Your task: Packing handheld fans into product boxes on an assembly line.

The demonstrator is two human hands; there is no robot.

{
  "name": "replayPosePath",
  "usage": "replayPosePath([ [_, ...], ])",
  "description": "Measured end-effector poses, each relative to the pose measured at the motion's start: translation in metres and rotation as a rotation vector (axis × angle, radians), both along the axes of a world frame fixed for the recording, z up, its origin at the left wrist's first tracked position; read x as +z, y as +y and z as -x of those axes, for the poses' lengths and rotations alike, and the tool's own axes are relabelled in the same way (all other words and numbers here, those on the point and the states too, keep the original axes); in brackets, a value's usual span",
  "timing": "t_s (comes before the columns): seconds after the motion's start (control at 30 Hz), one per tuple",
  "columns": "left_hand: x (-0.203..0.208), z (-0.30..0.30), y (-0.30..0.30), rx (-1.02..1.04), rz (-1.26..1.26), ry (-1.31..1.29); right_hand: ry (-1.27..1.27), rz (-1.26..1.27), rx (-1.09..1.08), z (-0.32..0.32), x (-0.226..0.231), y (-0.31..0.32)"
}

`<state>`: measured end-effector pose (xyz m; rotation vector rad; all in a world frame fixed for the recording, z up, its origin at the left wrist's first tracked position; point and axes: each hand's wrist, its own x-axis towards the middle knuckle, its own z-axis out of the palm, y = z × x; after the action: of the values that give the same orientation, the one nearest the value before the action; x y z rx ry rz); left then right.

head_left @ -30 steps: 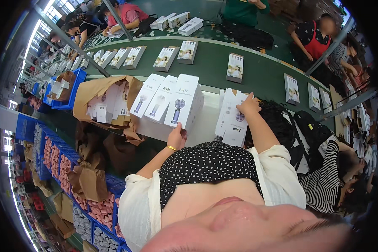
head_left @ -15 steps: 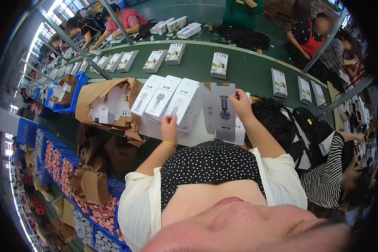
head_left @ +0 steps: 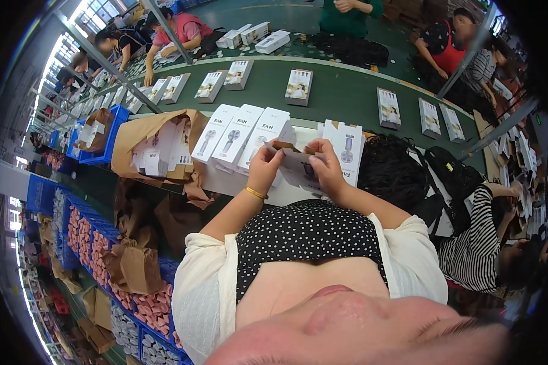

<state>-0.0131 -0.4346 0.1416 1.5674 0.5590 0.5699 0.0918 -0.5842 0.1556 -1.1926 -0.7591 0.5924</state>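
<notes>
Between both hands, close in front of my body, is a small carton [head_left: 299, 171] with its end flaps raised; a dark printed picture shows on its side. My left hand [head_left: 265, 167] is closed on its left edge, and my right hand [head_left: 327, 167] grips the right edge. Just beyond my left hand, three white fan boxes [head_left: 232, 135] lean side by side on the white work surface [head_left: 221, 180]. Behind my right hand lies a white carton [head_left: 349, 143] printed with a handheld fan; whether it is flat or folded up, I cannot tell.
A brown-paper-lined container [head_left: 125, 141] of cartons stands to the left. Beyond runs a green conveyor [head_left: 347, 103] carrying spaced boxes. Black strands [head_left: 393, 170] lie to my right. Blue crates [head_left: 91, 228] hold pink and grey parts at lower left. Several people work nearby.
The flat carton in my right hand has been tilted and opened out at its upper end. My left hand has moved right and taken hold of it. Conveyor boxes have shifted left.
</notes>
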Motion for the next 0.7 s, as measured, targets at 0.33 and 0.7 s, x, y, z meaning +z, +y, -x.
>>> replayPosePath([
  [0.33, -0.014, 0.023, -0.013, -0.159, -0.277, -0.307, 0.244, -0.048, -0.101, 0.011, 0.003, 0.032],
  [0.7, 0.017, 0.112, -0.029, -0.342, -0.58, -0.133, 0.277, 0.197, 0.391, 0.055, 0.024, -0.014],
])
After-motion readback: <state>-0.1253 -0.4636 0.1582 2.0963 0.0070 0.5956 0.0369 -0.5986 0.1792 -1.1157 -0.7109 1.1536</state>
